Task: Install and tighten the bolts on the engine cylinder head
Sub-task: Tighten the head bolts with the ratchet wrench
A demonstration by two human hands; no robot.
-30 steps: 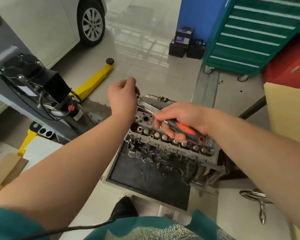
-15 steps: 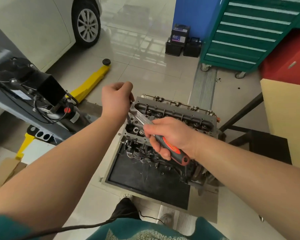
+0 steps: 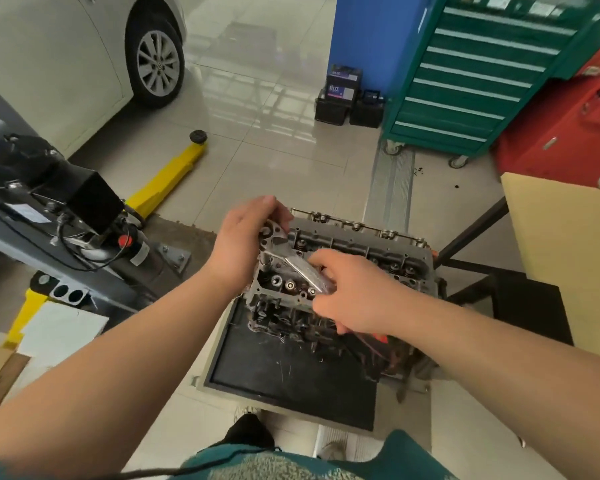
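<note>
My right hand [image 3: 357,299] is wrapped round the ratchet wrench [image 3: 307,273], fingers curled over the handle, a sliver of the red grip peeking out below my palm. The chrome shaft runs up and left from my fist to the near-left end of the cylinder head [image 3: 354,251], where the head of the tool sits down on the casting; the bolt itself is hidden under it. My left hand [image 3: 243,240] is cupped over that left end, fingers curled down over the top corner of the casting, though I cannot tell whether they pinch anything there. The cylinder head sits on top of the engine block [image 3: 291,323], which stands at the far right part of a black-lined tray [image 3: 274,372] on the tiled floor. A row of valve tops [image 3: 289,284] shows just beside my right knuckles. Off to the left lies a yellow lift arm [image 3: 167,178], and beyond, a green tool cabinet [image 3: 471,81].
</note>
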